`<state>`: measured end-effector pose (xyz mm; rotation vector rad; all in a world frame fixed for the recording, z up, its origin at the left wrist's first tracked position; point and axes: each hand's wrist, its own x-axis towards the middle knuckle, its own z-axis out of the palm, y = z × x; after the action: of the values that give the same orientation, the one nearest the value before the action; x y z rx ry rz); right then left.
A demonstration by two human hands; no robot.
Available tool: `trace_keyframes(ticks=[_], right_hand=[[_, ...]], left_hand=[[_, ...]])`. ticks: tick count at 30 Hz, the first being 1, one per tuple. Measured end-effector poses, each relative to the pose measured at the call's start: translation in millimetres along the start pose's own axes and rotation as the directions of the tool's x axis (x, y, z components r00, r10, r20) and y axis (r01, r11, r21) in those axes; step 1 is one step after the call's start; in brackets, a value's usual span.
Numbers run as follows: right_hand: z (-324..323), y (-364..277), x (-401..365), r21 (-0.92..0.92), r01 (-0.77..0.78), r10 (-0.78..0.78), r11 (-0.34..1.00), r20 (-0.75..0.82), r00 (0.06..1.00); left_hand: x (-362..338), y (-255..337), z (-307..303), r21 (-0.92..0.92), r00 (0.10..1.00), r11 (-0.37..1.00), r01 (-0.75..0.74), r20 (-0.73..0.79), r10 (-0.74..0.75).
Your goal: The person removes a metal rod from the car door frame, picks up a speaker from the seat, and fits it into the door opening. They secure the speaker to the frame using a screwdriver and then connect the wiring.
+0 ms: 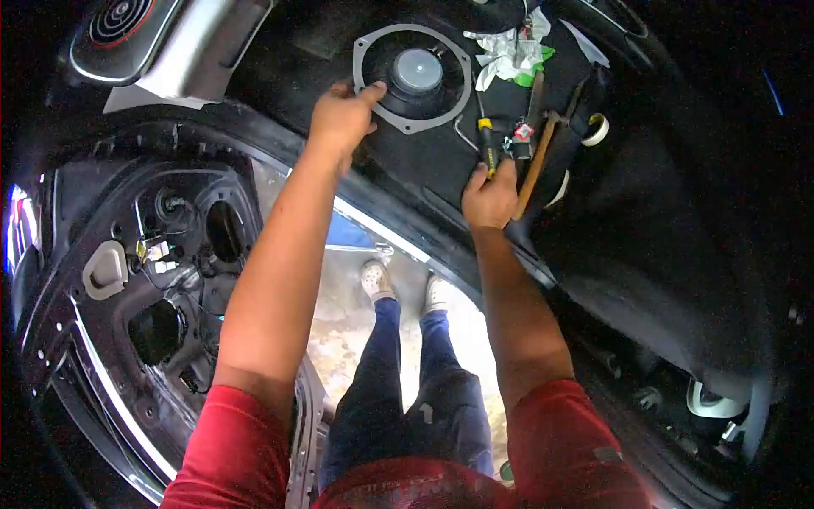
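In the head view, a round car speaker (418, 71) with a grey mounting ring lies magnet side up on dark carpet. My left hand (343, 121) grips the lower left part of its ring, thumb on top and fingers curled at the edge. Farther right, my right hand (492, 197) is closed around the lower end of a black and yellow screwdriver (487, 140). Close beside that hand lie a wooden-handled hammer (538, 170) and a dark tool with a red and white mark (522, 134).
Crumpled clear wrapping (507, 55) and a tape roll (597, 130) lie beyond the tools. On the left stands an open car door (110, 331) with bare metal, wires and holes. The door sill (398, 229) crosses below my forearms. A silver-trimmed panel (199, 47) is at upper left.
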<state>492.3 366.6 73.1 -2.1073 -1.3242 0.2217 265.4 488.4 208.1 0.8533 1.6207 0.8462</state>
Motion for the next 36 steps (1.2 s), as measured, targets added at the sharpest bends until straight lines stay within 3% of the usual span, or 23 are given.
trace_keyframes(ticks=[4,6,10,14,15,16,17,18,19,20,21,22,23,24,25,27,28,30,31,34,35,36], right_hand=[[-0.1,0.7,0.9,0.023,-0.006,0.005,1.0,0.025,1.0],[0.9,0.1,0.7,-0.011,0.021,-0.022,1.0,-0.035,0.999],[-0.1,-0.8,0.1,0.056,0.004,-0.003,0.998,-0.014,1.0],[8.1,8.0,-3.6,-0.014,-0.037,0.037,0.999,-0.051,0.998],[-4.1,-1.5,0.2,-0.131,-0.104,0.11,0.986,0.043,0.993],[-4.7,0.8,-2.6,-0.266,0.111,-0.146,0.958,-0.118,0.982],[-1.8,-0.5,-3.2,-0.134,0.043,-0.051,0.99,-0.053,0.997],[6.0,8.1,-3.0,-0.066,0.05,-0.052,0.997,-0.027,0.998],[14.8,10.8,-2.3,0.009,0.018,-0.018,1.0,-0.077,0.997],[9.7,8.1,-2.5,-0.032,0.125,-0.128,0.992,-0.096,0.987],[8.3,8.9,-2.4,-0.069,0.133,-0.138,0.989,-0.075,0.988],[7.4,10.0,-3.0,-0.111,0.14,-0.147,0.984,-0.057,0.987],[7.8,10.3,-3.5,-0.113,0.144,-0.15,0.983,-0.046,0.988],[9.1,9.5,-3.8,-0.102,0.071,-0.073,0.992,-0.01,0.997],[9.5,9.3,-3.5,-0.097,-0.001,0.003,0.995,0.028,1.0],[8.3,7.5,-3.2,-0.135,0.04,-0.039,0.99,0.011,0.999],[7.1,6.7,-3.8,-0.163,0.071,-0.074,0.984,-0.013,0.997],[8.2,6.7,-3.2,-0.137,0.073,-0.076,0.988,-0.018,0.997],[9.5,5.5,-3.6,-0.096,0.067,-0.07,0.993,-0.028,0.997],[11.0,9.3,-3.6,-0.235,0.121,-0.137,0.964,-0.055,0.989],[4.8,-1.7,-4.4,-0.187,0.023,-0.021,0.982,0.009,1.0],[7.1,-1.6,-6.1,-0.18,0.032,-0.03,0.983,0.017,0.999]], left_hand=[[-0.1,-3.6,-2.0,0.018,0.999,0.999,-0.036,0.04,0.035],[-0.2,-9.2,1.1,-0.124,0.979,0.971,-0.205,-0.015,0.204],[-12.1,-17.5,3.0,-0.105,0.964,0.96,-0.259,-0.092,0.25],[-27.2,-42.5,-23.9,-0.047,0.955,0.962,-0.268,-0.149,0.258],[-45.1,-37.8,-28.4,-0.127,0.959,0.962,-0.24,-0.183,0.215],[-52.7,-55.5,-40.9,-0.246,0.976,0.958,-0.147,-0.194,0.1],[-70.6,-62.0,-48.3,-0.316,0.985,0.947,-0.052,-0.175,-0.004],[-89.1,-72.3,-58.0,-0.396,0.984,0.914,0.082,-0.115,-0.139],[-96.9,-100.5,-69.8,-0.479,0.982,0.864,0.153,-0.022,-0.186],[-115.7,-113.0,-78.6,-0.607,0.965,0.756,0.243,0.071,-0.253],[-127.9,-125.0,-79.1,-0.698,0.957,0.659,0.28,0.147,-0.25],[-144.5,-136.7,-83.3,-0.7,0.956,0.656,0.28,0.139,-0.259],[-164.5,-140.4,-87.3,-0.741,0.922,0.567,0.359,0.189,-0.338],[-179.3,-144.7,-92.3,-0.774,0.881,0.466,0.429,0.245,-0.404],[-186.1,-167.7,-99.7,-0.781,0.879,0.454,0.429,0.245,-0.41],[-195.8,-214.5,-112.4,-0.801,0.843,0.268,0.536,0.49,-0.221],[-206.5,-222.9,-116.4,-0.804,0.861,0.315,0.504,0.436,-0.262],[-207.5,-200.6,-131.9,-0.768,0.768,-0.045,0.638,0.633,0.093],[-206.9,-222.4,-140.9,-0.755,0.767,-0.147,0.639,0.639,0.056],[-209.3,-225.2,-162.5,-0.722,0.747,-0.191,0.665,0.648,0.151],[-209.3,-228.9,-166.4,-0.7,0.738,-0.234,0.675,0.649,0.187],[-210.9,-232.0,-172.9,-0.708,0.746,-0.236,0.666,0.639,0.188]])
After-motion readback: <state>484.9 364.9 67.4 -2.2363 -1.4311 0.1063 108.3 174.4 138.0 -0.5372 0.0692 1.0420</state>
